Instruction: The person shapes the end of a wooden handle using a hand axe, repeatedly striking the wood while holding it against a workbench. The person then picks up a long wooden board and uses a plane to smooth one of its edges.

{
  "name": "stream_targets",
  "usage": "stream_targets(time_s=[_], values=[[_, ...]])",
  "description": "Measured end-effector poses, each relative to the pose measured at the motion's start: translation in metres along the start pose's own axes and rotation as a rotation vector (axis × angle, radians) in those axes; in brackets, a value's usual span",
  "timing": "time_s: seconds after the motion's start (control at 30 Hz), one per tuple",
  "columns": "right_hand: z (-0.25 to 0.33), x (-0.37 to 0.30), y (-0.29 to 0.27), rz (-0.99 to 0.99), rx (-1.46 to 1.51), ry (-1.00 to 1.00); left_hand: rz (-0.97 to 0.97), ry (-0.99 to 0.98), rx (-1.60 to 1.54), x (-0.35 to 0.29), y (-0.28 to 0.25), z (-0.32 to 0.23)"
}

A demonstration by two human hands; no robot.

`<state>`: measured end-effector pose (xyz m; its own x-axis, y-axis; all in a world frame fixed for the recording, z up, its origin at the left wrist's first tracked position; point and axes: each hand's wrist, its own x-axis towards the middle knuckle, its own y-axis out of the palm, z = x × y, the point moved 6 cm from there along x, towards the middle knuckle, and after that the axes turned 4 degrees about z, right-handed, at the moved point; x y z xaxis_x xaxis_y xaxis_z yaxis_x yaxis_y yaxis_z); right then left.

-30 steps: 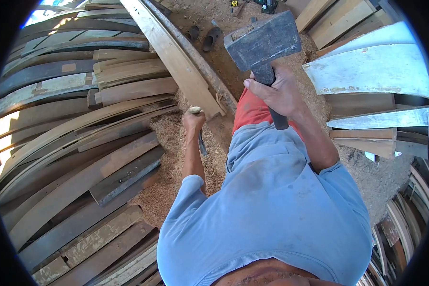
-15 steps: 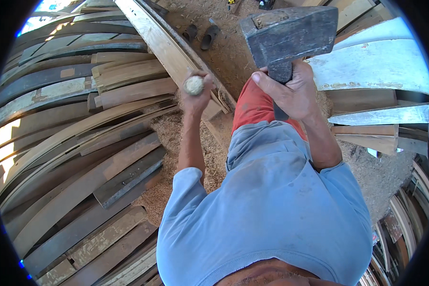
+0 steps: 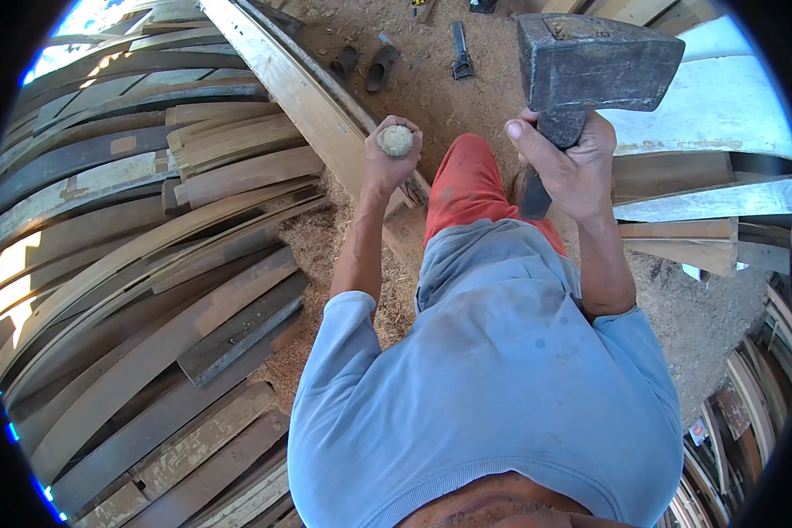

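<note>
My right hand is wrapped round the handle of a large, dark wooden mallet, raised over my right side with its head above the fist. My left hand is closed round a handle with a pale, round, frayed end, seen end-on; the rest of that tool is hidden below the fist. Beneath the left hand runs a long light wooden board, passing away to the far left. Handle end and mallet head are well apart.
Stacked timber planks fill the left side. White-painted boards lie at the right. Sandals and a dark tool rest on the dirt floor ahead. Wood shavings cover the ground beside me.
The mallet has moved right and slightly upward with my right hand. My left hand and the round-ended handle have shifted right. The dark tool on the floor has come into view.
</note>
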<state>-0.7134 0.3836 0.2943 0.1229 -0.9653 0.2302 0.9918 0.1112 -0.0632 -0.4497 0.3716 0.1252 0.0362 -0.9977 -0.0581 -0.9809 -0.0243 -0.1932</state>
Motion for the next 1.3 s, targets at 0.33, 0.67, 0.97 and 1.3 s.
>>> stream_targets(time_s=[0.33,0.67,0.97,1.3], values=[[-0.045,-0.007,0.050,0.027,-0.342,-0.264,0.149,0.221,0.355,-0.011,0.023,-0.002],[-0.021,-0.003,0.076,0.121,-0.225,-0.326,0.029,0.279,0.182,-0.045,-0.015,-0.001],[-0.069,-0.021,0.104,0.565,-0.596,0.025,-0.209,0.278,0.141,-0.056,-0.040,0.027],[-0.002,-0.008,0.068,0.337,-0.222,0.061,-0.162,-0.002,-0.045,-0.031,-0.050,0.027]])
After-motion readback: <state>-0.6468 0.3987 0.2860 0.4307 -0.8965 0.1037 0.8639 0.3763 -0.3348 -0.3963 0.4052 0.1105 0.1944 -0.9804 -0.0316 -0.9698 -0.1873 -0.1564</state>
